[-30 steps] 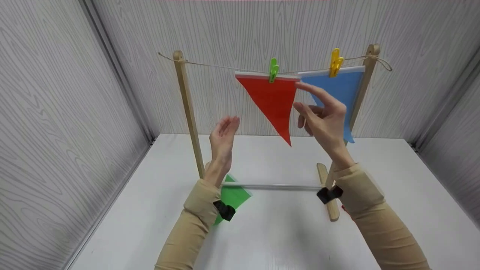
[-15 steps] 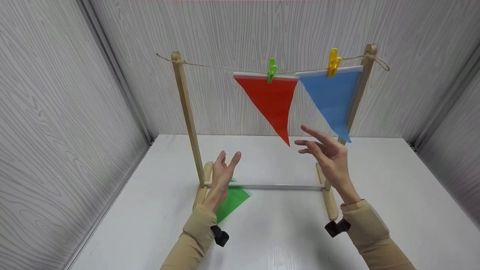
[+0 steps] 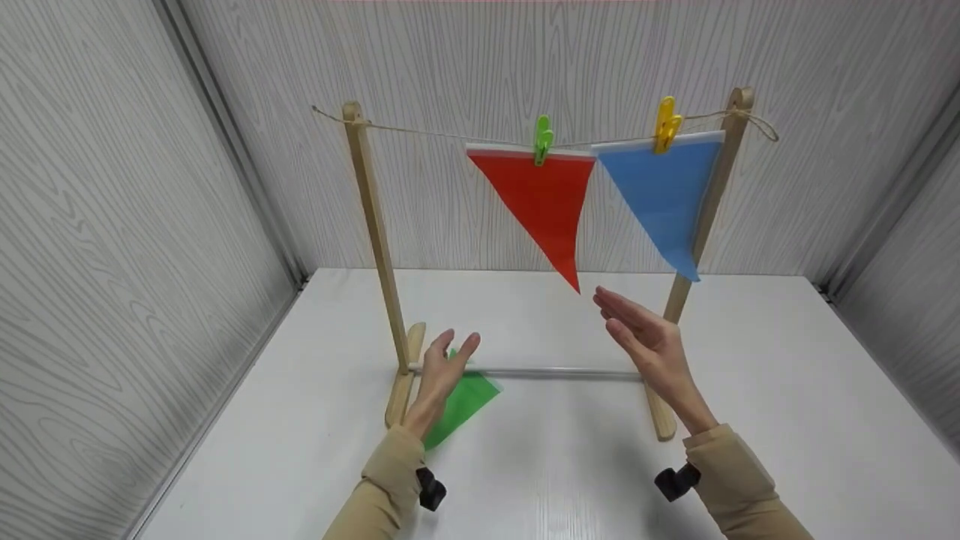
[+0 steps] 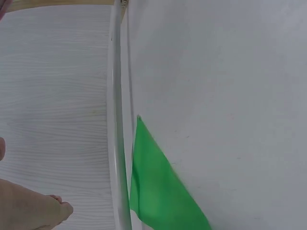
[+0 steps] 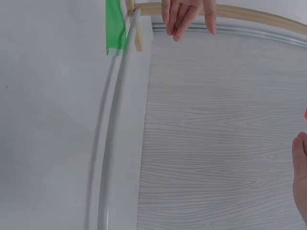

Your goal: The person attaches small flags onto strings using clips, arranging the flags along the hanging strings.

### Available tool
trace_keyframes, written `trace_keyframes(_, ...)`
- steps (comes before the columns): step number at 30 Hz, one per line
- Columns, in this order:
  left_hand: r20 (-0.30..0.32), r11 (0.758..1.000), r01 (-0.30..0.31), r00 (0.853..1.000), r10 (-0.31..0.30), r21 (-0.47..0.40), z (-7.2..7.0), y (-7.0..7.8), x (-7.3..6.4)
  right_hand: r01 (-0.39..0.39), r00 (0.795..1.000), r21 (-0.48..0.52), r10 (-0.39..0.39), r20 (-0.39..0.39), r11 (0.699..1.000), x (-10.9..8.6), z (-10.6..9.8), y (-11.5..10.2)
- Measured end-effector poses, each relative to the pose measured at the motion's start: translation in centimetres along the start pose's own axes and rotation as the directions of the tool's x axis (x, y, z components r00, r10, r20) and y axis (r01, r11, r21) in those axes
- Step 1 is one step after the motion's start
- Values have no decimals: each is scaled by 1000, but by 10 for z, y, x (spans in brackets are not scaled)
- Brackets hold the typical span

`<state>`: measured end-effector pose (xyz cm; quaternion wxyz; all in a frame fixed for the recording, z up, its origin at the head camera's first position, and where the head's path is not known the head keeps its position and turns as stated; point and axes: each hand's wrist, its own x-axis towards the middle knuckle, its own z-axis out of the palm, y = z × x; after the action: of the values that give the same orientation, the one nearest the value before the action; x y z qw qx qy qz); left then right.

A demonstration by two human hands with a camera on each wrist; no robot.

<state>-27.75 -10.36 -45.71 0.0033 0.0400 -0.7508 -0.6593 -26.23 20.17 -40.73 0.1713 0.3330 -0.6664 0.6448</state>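
My left hand (image 3: 444, 373) is held over the left end of the stand, fingers relaxed, thumb apart, with nothing in it. Just beneath it in the head view a green pennant (image 3: 466, 399) lies by the white crossbar (image 3: 555, 372). My right hand (image 3: 651, 346) hovers below the blue pennant (image 3: 667, 196), its fingers fairly straight and holding nothing. A red pennant (image 3: 541, 199) hangs from the string (image 3: 431, 133) under a green clothespin (image 3: 543, 140). The blue one hangs beside it, under a yellow clothespin (image 3: 665, 126). The right wrist view shows the green pennant (image 5: 115, 26) near the bar's far end.
Two wooden posts, the left post (image 3: 375, 232) and the right post (image 3: 724, 180), carry the string. Wooden feet (image 3: 660, 409) rest on the white table (image 3: 300, 390). Grey wood-grain panels (image 3: 247, 60) enclose the back and both sides.
Both hands have come down; the right hand has left the red pennant's upper right corner and its fingers have straightened. The two hanging pennants stay on the string.
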Motion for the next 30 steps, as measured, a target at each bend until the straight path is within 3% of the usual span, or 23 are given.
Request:
trace_keyframes(7, -24, 998, 10, 1000, -9, 54, -2, -11, 1, -60, 998, -7, 60, -6, 998, -12, -1, 6)
trace_keyframes(15, -16, 983, -32, 999, 35, 184, -4, -20, -3, -135, 991, -74, 135, -14, 988, -26, -10, 16)
trace_keyframes(21, -18, 944, -78, 996, 88, 320, -6, -25, -1, -268, 963, -133, 267, -28, 954, -36, -24, 22)
trace_keyframes(26, 21, 902, -143, 989, 147, 408, -9, -28, -1, -312, 950, -162, 310, -40, 936, -48, -37, 28)
trace_keyframes(30, 40, 878, -149, 988, 147, 455, -11, -31, -3, -343, 939, -169, 341, -43, 924, -59, -47, 32)
